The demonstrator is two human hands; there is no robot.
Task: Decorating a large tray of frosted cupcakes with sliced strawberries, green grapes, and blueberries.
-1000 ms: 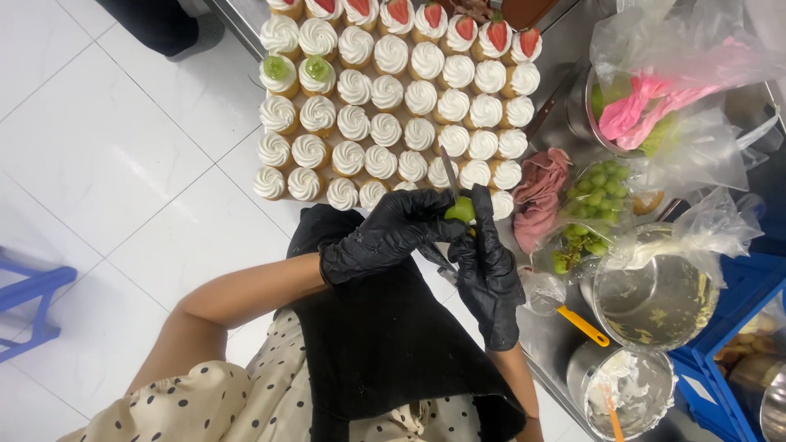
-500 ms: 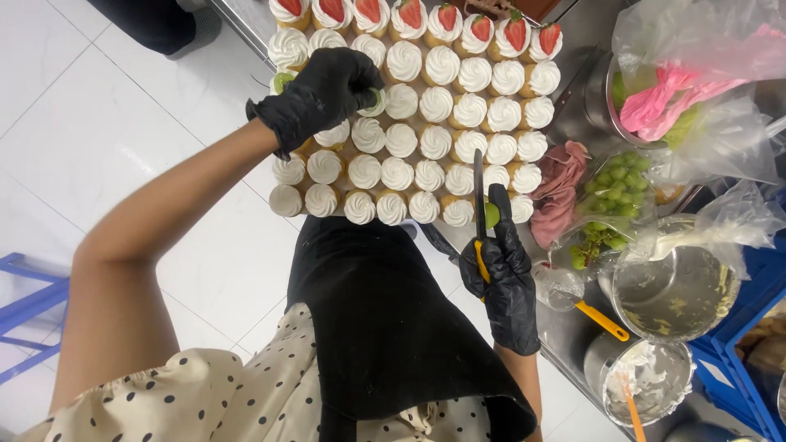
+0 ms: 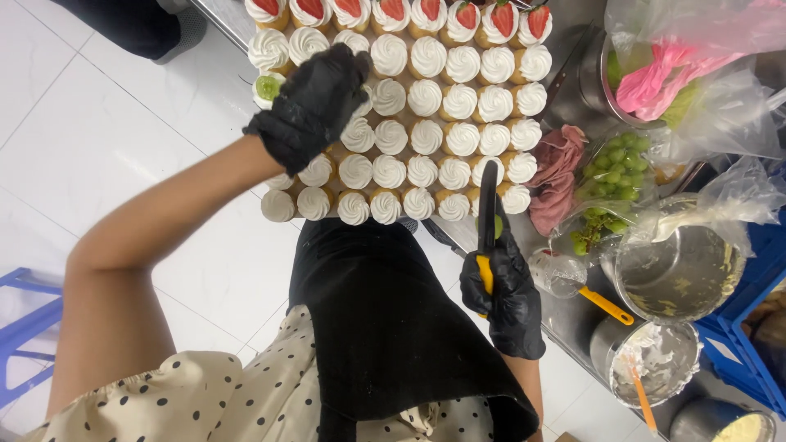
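Here, at the far left, a blue stool point(image 3: 20, 327) stands on the white tiled floor point(image 3: 106, 139); next comes the person's bare left arm, reaching up and across to the block of cream-topped cupcakes point(image 3: 442, 123); the left hand point(image 3: 315, 102), in a black glove, lies curled over the left side of that block, fingers bent down among the cream swirls, though whether they pinch anything cannot be told; just left of the hand, one cupcake carries a green grape slice point(image 3: 268, 86); the back row of cupcakes bears red strawberry pieces point(image 3: 430, 10); below the block hangs a black apron point(image 3: 385, 327) over a dotted cream garment; further right, the right hand point(image 3: 503, 290), also gloved in black, is closed round the yellow handle of a knife point(image 3: 488, 221), whose dark blade points up toward the near row of cupcakes; a small green grape piece point(image 3: 498, 226) sits against the blade by the fingers; right again, on the steel counter, lie a pink cloth point(image 3: 557, 176), a bag of green grapes point(image 3: 614, 172), a steel bowl point(image 3: 679, 274) wrapped in plastic, and a smaller pot point(image 3: 655, 360) smeared with cream.
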